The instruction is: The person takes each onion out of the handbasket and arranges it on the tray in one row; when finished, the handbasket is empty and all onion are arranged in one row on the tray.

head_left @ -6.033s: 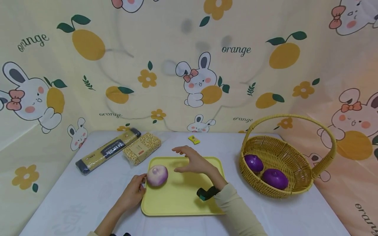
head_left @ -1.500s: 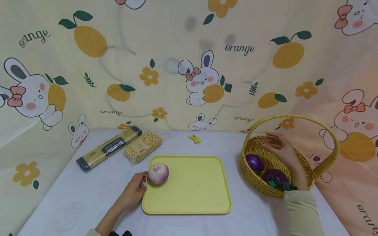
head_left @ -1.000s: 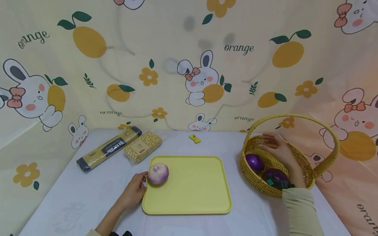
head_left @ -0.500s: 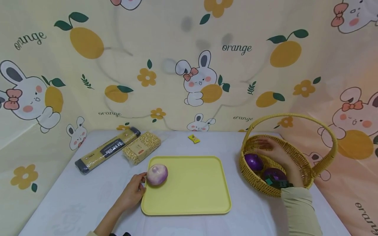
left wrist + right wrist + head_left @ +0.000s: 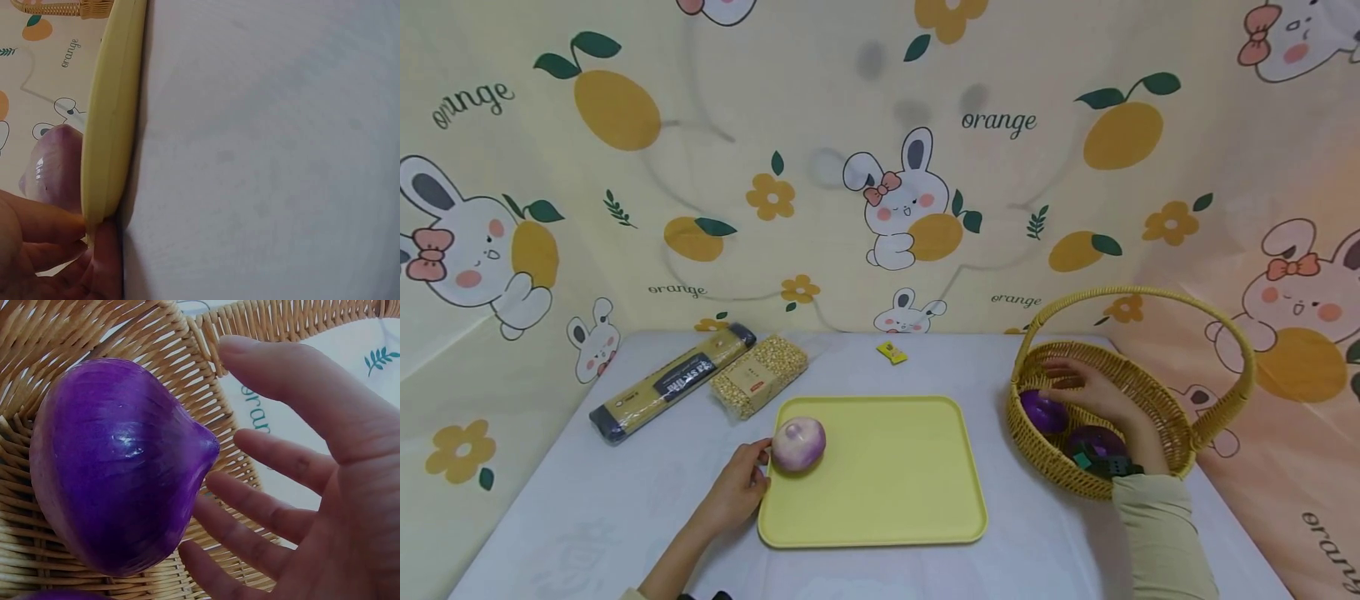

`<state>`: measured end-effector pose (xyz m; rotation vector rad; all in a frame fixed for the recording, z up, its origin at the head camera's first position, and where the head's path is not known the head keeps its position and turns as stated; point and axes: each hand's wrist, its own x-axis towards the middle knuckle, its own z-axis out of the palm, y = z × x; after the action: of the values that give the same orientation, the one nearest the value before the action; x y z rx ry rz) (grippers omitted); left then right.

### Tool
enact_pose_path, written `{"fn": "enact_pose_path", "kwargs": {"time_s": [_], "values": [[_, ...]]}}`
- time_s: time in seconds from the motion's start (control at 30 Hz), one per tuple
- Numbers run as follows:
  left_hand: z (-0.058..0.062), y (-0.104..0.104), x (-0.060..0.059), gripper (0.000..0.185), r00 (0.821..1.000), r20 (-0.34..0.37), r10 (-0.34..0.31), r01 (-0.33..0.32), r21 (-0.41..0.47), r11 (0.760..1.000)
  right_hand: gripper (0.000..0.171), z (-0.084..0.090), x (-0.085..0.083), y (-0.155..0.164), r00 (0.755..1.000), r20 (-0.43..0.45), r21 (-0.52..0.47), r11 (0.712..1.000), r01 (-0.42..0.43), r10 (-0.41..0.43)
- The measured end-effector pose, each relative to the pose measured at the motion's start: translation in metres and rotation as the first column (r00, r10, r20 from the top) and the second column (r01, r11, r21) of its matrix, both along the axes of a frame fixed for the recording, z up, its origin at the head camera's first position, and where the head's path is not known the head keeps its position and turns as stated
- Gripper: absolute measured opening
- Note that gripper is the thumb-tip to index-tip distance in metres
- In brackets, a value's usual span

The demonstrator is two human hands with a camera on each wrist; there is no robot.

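Observation:
A pale purple-white onion [image 5: 799, 444] sits at the left end of the yellow tray [image 5: 880, 500]. My left hand [image 5: 739, 487] pinches the tray's left rim beside this onion, thumb and fingers on either side of the edge in the left wrist view. Inside the wicker basket [image 5: 1153, 392] lie two deep purple onions. My right hand [image 5: 1093, 392] reaches into it, fingers spread. Its fingertips come close to the pointed tip of the left purple onion [image 5: 125, 462] in the right wrist view. The other purple onion [image 5: 1093, 437] is partly hidden under my right wrist.
A long noodle package [image 5: 673, 383] and a bag of corn kernels [image 5: 760, 375] lie at the back left. A small yellow packet [image 5: 892, 352] lies behind the tray. The basket's tall handle [image 5: 1138, 292] arches over my right forearm. A printed cloth backdrop [image 5: 820, 108] closes off the rear.
My right hand has gone from over the tray into the basket, then lowered and shifted left toward the left purple onion. My left hand stays at the tray's rim.

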<state>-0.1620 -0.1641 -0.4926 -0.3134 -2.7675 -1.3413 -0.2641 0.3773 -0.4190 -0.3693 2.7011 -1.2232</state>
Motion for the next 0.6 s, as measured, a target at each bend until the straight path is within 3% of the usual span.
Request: {"fn": "enact_pose_path", "kwargs": {"time_s": [0.43, 0.6], "values": [[0.0055, 0.0016, 0.0023, 0.051, 0.999, 0.032, 0.001, -0.001, 0.0, 1.0, 0.06, -0.0035, 0.0016, -0.0009, 0.996, 0.016, 0.011, 0.996, -0.087, 0.086], [0.0052, 0.0014, 0.0023, 0.051, 0.999, 0.04, 0.005, -0.005, -0.001, 1.0, 0.062, -0.0055, 0.001, 0.0011, 0.992, 0.063, 0.04, 0.992, -0.116, 0.114]]}}
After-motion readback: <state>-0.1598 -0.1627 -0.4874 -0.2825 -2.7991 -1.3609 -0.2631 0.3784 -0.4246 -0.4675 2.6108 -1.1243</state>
